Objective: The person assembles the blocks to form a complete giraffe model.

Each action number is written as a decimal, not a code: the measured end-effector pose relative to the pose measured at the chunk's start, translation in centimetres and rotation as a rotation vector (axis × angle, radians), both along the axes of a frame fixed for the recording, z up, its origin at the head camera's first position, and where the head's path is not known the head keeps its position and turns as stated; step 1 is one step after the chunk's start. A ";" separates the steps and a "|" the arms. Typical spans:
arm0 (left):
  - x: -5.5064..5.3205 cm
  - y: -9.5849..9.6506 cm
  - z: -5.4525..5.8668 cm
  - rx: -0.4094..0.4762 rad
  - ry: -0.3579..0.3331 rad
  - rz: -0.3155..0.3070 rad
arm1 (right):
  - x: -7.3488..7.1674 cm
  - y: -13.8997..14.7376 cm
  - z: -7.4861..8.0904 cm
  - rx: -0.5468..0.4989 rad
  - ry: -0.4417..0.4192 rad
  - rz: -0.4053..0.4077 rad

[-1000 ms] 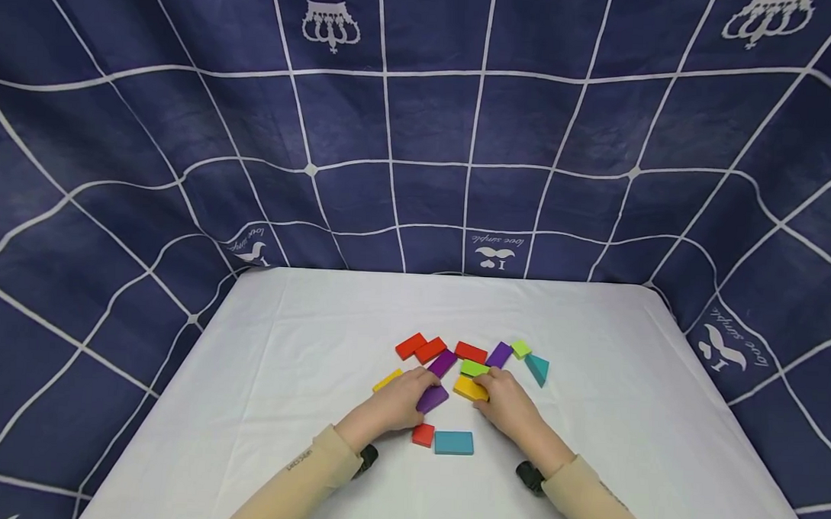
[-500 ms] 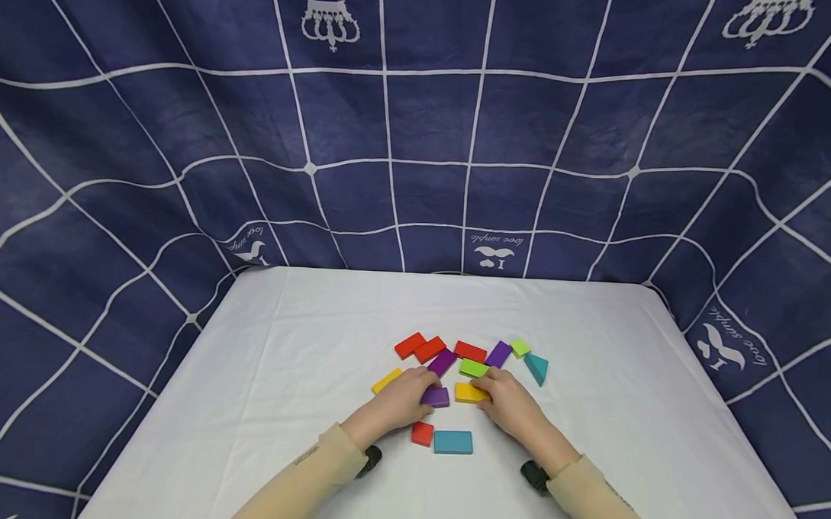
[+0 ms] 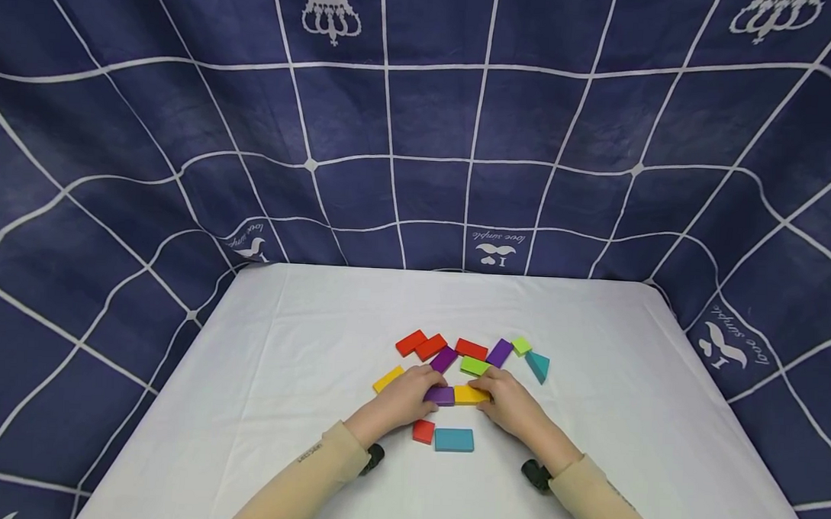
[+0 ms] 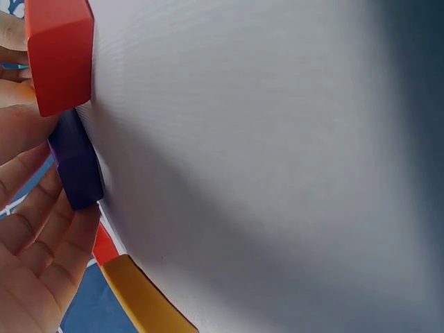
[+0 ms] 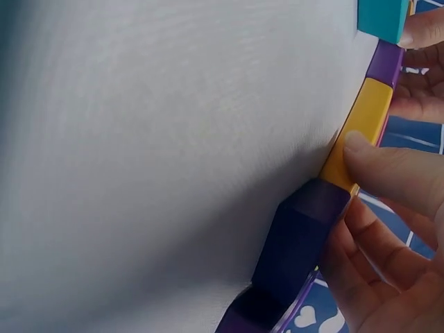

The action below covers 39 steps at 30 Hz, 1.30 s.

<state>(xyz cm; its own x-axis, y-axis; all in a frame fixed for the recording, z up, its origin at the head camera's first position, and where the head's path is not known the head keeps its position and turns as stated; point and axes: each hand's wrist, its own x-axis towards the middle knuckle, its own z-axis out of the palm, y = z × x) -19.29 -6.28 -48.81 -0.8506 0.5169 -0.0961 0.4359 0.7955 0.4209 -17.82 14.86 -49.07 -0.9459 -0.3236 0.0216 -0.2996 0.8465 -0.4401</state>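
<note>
In the head view, my left hand (image 3: 404, 396) pinches a purple block (image 3: 441, 396) at its left end. The right hand (image 3: 511, 404) pinches a yellow block (image 3: 467, 395) by its right part. These two blocks lie end to end in one row on the white cloth, apparently touching. In the right wrist view, the right thumb presses on the near side of the yellow block (image 5: 364, 114), with the purple block (image 5: 383, 64) beyond it. The left wrist view shows the purple block (image 4: 78, 166) between thumb and fingers. The left hand covers part of the purple block.
A small red block (image 3: 423, 431) and a teal rectangular block (image 3: 453, 439) lie nearer the person. Behind the hands are red blocks (image 3: 471, 348), purple blocks (image 3: 499, 352), green blocks (image 3: 475, 366) and a teal triangle (image 3: 538, 366). Another yellow block (image 3: 388, 379) sits left.
Both held blocks have turned from slanted to straight across. The purple block has moved right up to the yellow block, closing the gap between them.
</note>
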 end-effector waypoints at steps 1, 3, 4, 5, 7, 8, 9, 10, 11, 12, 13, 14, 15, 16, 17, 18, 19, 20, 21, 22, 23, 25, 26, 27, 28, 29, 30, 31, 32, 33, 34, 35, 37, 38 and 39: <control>0.0 0.0 0.0 0.001 0.002 -0.004 | 0.0 0.0 0.0 0.001 -0.001 0.002; 0.1 -0.1 0.0 -0.001 0.004 -0.009 | 0.1 0.0 0.0 0.005 -0.003 0.006; 0.1 -0.1 0.0 -0.002 0.004 -0.010 | 0.1 0.0 0.0 0.007 -0.006 0.007; 0.1 -0.2 -0.1 -0.004 0.005 -0.011 | 0.1 0.0 0.0 0.008 -0.007 0.008; 0.2 -0.2 -0.1 0.000 0.003 -0.012 | 0.2 0.0 0.0 0.013 -0.012 0.009; 0.3 -0.3 -0.1 0.002 0.002 -0.011 | 0.3 0.0 0.0 0.013 -0.016 0.010; 0.3 -0.3 -0.2 0.004 -0.001 -0.010 | 0.3 0.0 0.0 0.013 -0.019 0.011; 0.3 -0.3 -0.2 0.005 0.001 -0.011 | 0.3 0.0 -0.1 0.012 -0.021 0.012; 0.4 -0.4 -0.2 0.005 0.002 -0.013 | 0.3 0.0 -0.1 0.011 -0.023 0.012; 0.4 -0.4 -0.2 0.008 0.004 -0.014 | 0.4 0.0 -0.1 0.009 -0.024 0.013; 0.4 -0.4 -0.3 0.007 0.007 -0.016 | 0.4 0.0 -0.1 0.005 -0.024 0.014; 0.4 -0.4 -0.3 0.010 0.010 -0.019 | 0.4 0.0 -0.1 0.002 -0.024 0.015; 0.4 -0.5 -0.3 0.011 0.012 -0.021 | 0.4 -0.1 -0.1 -0.001 -0.024 0.017; 0.4 -0.5 -0.4 0.011 0.014 -0.024 | 0.4 -0.1 -0.1 -0.002 -0.023 0.018; 0.4 -0.5 -0.4 0.013 0.014 -0.025 | 0.4 -0.1 -0.1 -0.005 -0.023 0.019; 0.4 -0.6 -0.5 0.016 0.014 -0.028 | 0.4 -0.1 -0.1 -0.007 -0.022 0.021; 0.4 -0.6 -0.5 0.016 0.016 -0.032 | 0.4 -0.1 -0.1 -0.007 -0.022 0.023; 0.5 -0.6 -0.6 0.015 0.015 -0.034 | 0.5 0.0 -0.1 -0.009 -0.023 0.023; 0.5 -0.7 -0.5 0.015 0.014 -0.038 | 0.5 0.0 -0.1 -0.010 -0.023 0.023; 0.5 -0.7 -0.5 0.014 0.011 -0.040 | 0.6 0.0 0.0 -0.010 -0.024 0.022; 0.6 -0.7 -0.5 0.014 0.009 -0.043 | 0.6 0.1 0.0 -0.010 -0.026 0.020; 0.6 -0.6 -0.5 0.013 0.005 -0.048 | 0.7 0.2 0.0 -0.008 -0.030 0.014; 0.6 -0.6 -0.5 0.013 0.001 -0.049 | 0.7 0.2 0.1 -0.007 -0.032 0.011; 0.6 -0.6 -0.4 0.014 0.000 -0.051 | 0.7 0.3 0.1 -0.006 -0.032 0.009; 0.6 -0.6 -0.4 0.015 -0.001 -0.050 | 0.6 0.3 0.1 -0.005 -0.033 0.008; 0.5 -0.6 -0.3 0.015 0.000 -0.052 | 0.6 0.3 0.1 -0.004 -0.033 0.007; 0.5 -0.6 -0.3 0.017 0.000 -0.053 | 0.5 0.3 0.1 -0.005 -0.032 0.008; 0.5 -0.6 -0.3 0.017 0.002 -0.054 | 0.5 0.4 0.1 -0.008 -0.033 0.009; 0.5 -0.6 -0.3 0.019 0.002 -0.054 | 0.4 0.4 0.1 -0.008 -0.033 0.010; 0.4 -0.6 -0.2 0.020 0.002 -0.054 | 0.3 0.4 0.1 -0.009 -0.034 0.011; 0.4 -0.6 -0.2 0.022 0.002 -0.054 | 0.3 0.4 0.1 -0.010 -0.037 0.012; 0.3 -0.6 -0.3 0.023 0.001 -0.054 | 0.3 0.4 0.2 -0.011 -0.039 0.011; 0.3 -0.6 -0.3 0.027 -0.002 -0.053 | 0.2 0.4 0.2 -0.012 -0.044 0.010; 0.3 -0.6 -0.3 0.027 -0.003 -0.052 | 0.2 0.4 0.2 -0.010 -0.046 0.009; 0.3 -0.6 -0.3 0.025 -0.006 -0.051 | 0.2 0.4 0.2 -0.010 -0.047 0.008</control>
<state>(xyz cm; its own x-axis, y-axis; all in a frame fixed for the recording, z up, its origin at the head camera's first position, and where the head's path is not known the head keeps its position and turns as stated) -19.03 -6.91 -49.13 -0.8225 0.5620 -0.0874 0.4731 0.7613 0.4433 -17.62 15.22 -48.83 -0.9434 -0.3311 -0.0198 -0.2850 0.8395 -0.4626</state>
